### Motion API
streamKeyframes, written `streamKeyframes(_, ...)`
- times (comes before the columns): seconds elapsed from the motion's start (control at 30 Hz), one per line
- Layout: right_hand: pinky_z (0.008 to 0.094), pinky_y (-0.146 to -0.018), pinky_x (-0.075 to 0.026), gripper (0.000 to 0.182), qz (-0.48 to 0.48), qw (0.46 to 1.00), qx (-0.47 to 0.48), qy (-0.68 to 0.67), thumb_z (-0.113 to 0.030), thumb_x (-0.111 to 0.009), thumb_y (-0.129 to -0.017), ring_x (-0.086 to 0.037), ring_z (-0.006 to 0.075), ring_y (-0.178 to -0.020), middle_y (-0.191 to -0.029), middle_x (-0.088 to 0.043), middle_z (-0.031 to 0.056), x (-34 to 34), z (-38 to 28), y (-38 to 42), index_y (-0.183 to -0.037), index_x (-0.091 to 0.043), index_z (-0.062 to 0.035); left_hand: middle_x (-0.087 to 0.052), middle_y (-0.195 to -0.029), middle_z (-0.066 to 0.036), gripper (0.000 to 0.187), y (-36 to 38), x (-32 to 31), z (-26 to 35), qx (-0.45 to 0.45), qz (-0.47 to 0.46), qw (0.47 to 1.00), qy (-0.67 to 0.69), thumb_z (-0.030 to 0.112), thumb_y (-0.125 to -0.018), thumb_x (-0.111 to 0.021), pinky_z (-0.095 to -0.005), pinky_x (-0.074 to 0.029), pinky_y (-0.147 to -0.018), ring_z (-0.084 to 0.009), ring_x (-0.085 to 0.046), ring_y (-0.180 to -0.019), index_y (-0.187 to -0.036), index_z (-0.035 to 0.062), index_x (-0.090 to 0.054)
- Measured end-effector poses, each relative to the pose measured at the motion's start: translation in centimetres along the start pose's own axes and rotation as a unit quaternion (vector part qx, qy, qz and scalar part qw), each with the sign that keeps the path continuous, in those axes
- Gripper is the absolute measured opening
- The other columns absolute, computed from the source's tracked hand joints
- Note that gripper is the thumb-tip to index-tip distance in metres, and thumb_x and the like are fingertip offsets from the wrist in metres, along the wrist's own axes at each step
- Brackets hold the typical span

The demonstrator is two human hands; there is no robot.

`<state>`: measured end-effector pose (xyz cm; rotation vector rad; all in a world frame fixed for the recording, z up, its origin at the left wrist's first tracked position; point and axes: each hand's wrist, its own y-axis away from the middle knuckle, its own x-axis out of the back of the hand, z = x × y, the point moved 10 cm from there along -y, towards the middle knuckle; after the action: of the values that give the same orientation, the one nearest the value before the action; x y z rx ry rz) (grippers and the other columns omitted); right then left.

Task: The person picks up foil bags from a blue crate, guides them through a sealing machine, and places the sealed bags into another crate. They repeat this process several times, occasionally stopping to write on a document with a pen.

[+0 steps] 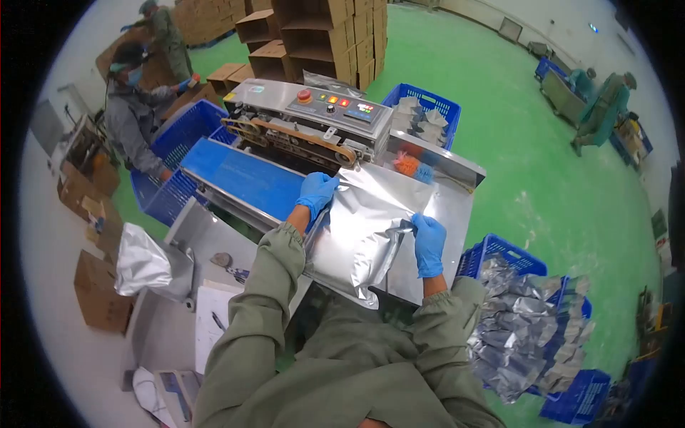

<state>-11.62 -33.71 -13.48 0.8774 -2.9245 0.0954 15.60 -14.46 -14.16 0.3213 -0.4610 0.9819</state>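
Observation:
A large silver foil bag (357, 235) lies between my hands in front of the band sealing machine (314, 107). Its top edge is close to the machine's brown belt, at the belt's right end. My left hand (316, 194), in a blue glove, grips the bag's upper left corner beside the blue conveyor (242, 178). On the other side, my gloved right hand (429, 244) pinches the bag's right edge above the steel table (457, 207). The lower part of the bag bulges and hangs towards my body. Lit buttons and a red knob show on the machine's panel.
Blue crates (503, 253) heaped with silver bags stand at right; another crate (439, 100) is behind the machine. An orange and blue brush (412, 167) lies on the table. At left are a foil bag (150, 264), papers with a pen (212, 321), and a co-worker (132, 107).

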Motion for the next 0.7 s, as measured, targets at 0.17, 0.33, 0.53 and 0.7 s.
streamKeyframes(0.17, 0.0285, -0.055, -0.039, 0.025, -0.066, 0.998, 0.009, 0.005, -0.021, -0.059, -0.079, -0.048, 0.0101, -0.056, -0.057, -0.055, 0.0026, -3.9, -0.5, -1.4, -0.072, -0.066, 0.0022, -0.06, -0.059, -0.015, 0.037, -3.1, 3.2, -0.2, -0.059, 0.036, 0.991, -0.118, 0.034, -0.078, -0.056, -0.0361, -0.046, -0.058, -0.0269, -0.059, -0.055, -0.066, 0.0009, -0.066)
streamKeyframes(0.33, 0.0273, -0.05, -0.038, 0.025, -0.153, 0.987, 0.014, 0.044, -0.02, -0.06, -0.08, -0.048, 0.0086, -0.054, -0.057, -0.055, 0.0006, -9.9, -0.7, -2.1, -0.067, -0.064, 0.0021, -0.066, -0.084, -0.018, 0.038, -2.9, 8.4, -1.6, -0.011, 0.068, 0.978, -0.199, 0.036, -0.08, -0.056, -0.037, -0.049, -0.073, -0.0302, -0.065, -0.079, -0.087, 0.0016, -0.068)
streamKeyframes(0.53, 0.0346, -0.054, -0.043, 0.03, -0.193, 0.974, 0.095, 0.071, -0.022, -0.054, -0.079, -0.054, 0.0173, -0.054, -0.059, -0.058, 0.016, -17.0, 0.8, -2.6, -0.068, -0.063, 0.0047, -0.064, -0.098, -0.013, 0.027, 6.3, 11.6, 7.4, -0.221, 0.253, 0.932, -0.134, 0.024, -0.079, -0.065, -0.0364, -0.047, -0.082, -0.029, -0.061, -0.092, -0.099, 0.005, -0.065)
streamKeyframes(0.7, 0.024, -0.054, -0.042, 0.019, -0.216, 0.974, -0.03, -0.062, -0.013, -0.054, -0.079, -0.054, 0.0093, -0.06, -0.067, -0.063, 0.0028, -9.9, -2.3, 1.6, -0.073, -0.067, -0.0006, -0.063, -0.093, -0.012, 0.014, 14.3, 6.8, 13.3, -0.257, 0.158, 0.948, -0.104, 0.018, -0.082, -0.063, -0.0356, -0.047, -0.08, -0.0274, -0.061, -0.09, -0.091, 0.0072, -0.065)
